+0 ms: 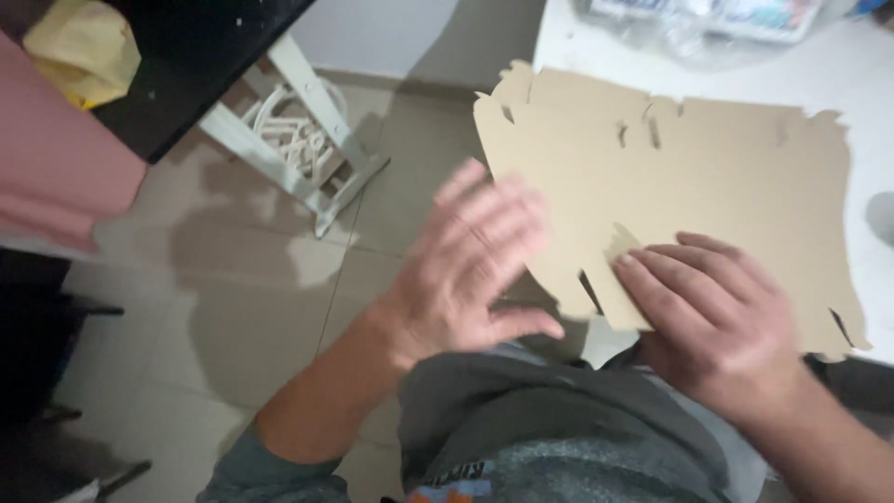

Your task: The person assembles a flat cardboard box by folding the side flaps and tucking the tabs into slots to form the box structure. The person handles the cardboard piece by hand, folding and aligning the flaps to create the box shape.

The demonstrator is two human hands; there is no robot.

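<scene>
A flat die-cut brown cardboard sheet with slots and tabs lies on a white table, its left part sticking out past the table's edge. My right hand rests palm down on the sheet's near edge, fingers pressing a small tab. My left hand hovers blurred just left of the sheet, fingers spread, holding nothing and almost touching the sheet's left edge.
A clear plastic bag with packets lies at the table's far side. To the left stand a black tabletop on a white metal frame, a yellow cloth and a pink surface. Beige tiled floor lies below.
</scene>
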